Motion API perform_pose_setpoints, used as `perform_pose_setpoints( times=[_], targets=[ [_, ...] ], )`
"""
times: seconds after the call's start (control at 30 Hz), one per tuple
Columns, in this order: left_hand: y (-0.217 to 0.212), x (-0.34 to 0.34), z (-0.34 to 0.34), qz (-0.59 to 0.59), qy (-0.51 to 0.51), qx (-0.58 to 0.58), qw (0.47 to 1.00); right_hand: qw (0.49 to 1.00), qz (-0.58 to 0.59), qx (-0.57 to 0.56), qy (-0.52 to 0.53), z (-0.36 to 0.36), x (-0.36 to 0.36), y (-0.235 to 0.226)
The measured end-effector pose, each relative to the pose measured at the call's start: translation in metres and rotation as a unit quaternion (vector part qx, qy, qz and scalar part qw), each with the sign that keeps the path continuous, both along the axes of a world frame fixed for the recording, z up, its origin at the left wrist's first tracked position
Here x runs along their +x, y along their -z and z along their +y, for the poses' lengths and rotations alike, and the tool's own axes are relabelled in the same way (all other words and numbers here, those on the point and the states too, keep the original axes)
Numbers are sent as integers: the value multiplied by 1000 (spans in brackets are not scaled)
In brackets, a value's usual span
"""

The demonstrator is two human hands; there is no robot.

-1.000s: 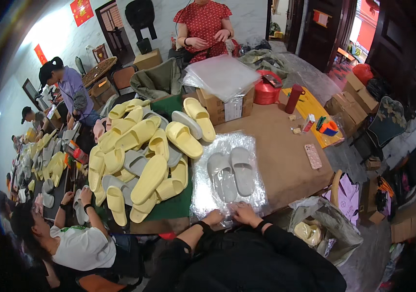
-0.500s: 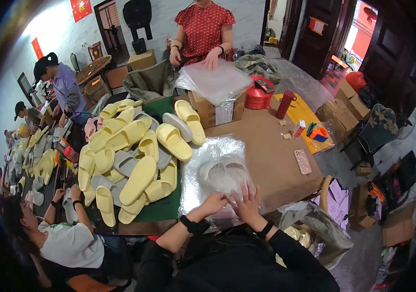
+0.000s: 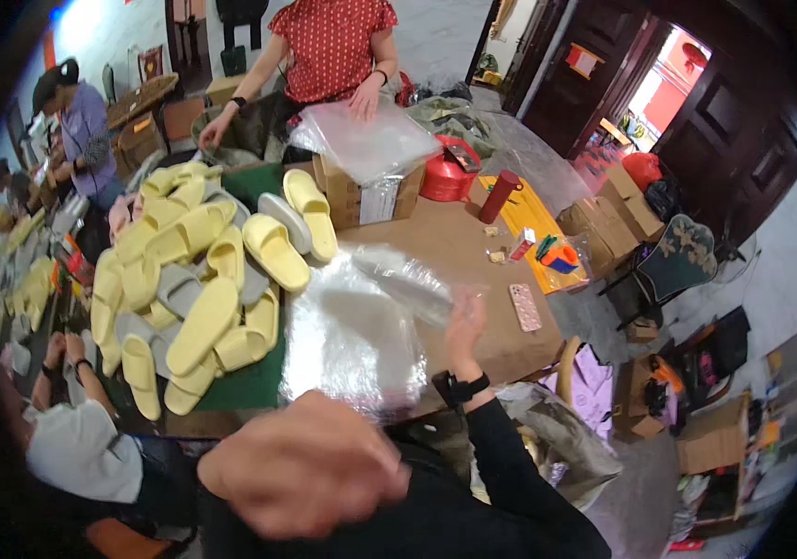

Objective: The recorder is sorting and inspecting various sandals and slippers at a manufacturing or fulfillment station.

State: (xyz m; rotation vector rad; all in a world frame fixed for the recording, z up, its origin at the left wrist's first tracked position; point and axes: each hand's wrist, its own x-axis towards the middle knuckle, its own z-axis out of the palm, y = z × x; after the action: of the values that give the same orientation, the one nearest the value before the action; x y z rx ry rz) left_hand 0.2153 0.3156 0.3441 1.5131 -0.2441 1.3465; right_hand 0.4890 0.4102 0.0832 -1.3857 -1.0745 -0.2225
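Observation:
My right hand [image 3: 466, 328] is closed on one end of a clear plastic bag [image 3: 445, 306]. Inside it is what looks like the pale grey slippers, smeared by motion. The bag is tilted, to the right of a flat stack of shiny clear bags [image 3: 347, 349] on the table. Close to the camera, in front of my body, my left hand [image 3: 310, 466] is badly blurred and its fingers cannot be made out. Left of the bag stack lies a heap of yellow slippers [image 3: 203, 321] mixed with grey slippers [image 3: 179, 291].
Across the table, a person in red [image 3: 338, 56] touches clear sheets [image 3: 366, 140] atop a carton [image 3: 375, 197]. Red twine [image 3: 448, 172], a red flask [image 3: 501, 196] and a pink phone [image 3: 525, 307] stand or lie to the right. A sack [image 3: 557, 438] stands beside my right arm.
My right hand has taken hold of the bag with the slippers and shifted it up and right, off the stack. My left hand has pulled back toward my body. The view has turned rightward.

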Motion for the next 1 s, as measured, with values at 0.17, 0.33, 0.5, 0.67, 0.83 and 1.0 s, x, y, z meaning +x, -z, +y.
perform_pose_setpoints(
  times=[0.17,0.33,0.5,0.67,0.83,1.0],
  targets=[
    [-17,-6,-73,-152,-54,-169,972,981,-176,80,33,-2,29,-52],
    [-8,-24,-73,-137,27,-173,975,936,-327,-131,7,-12,47,-4],
    [-17,-37,-49,-128,93,-154,975,826,-219,-502,133,-44,32,40],
    [-26,-58,-43,-105,155,-144,972,866,-263,-423,45,-28,1,51],
    [-29,-85,-40,-74,237,-129,960,906,-279,-299,-108,3,-84,41],
    [-28,-173,-3,-46,325,-106,939,897,-298,-242,-220,18,-165,28]
  ],
)
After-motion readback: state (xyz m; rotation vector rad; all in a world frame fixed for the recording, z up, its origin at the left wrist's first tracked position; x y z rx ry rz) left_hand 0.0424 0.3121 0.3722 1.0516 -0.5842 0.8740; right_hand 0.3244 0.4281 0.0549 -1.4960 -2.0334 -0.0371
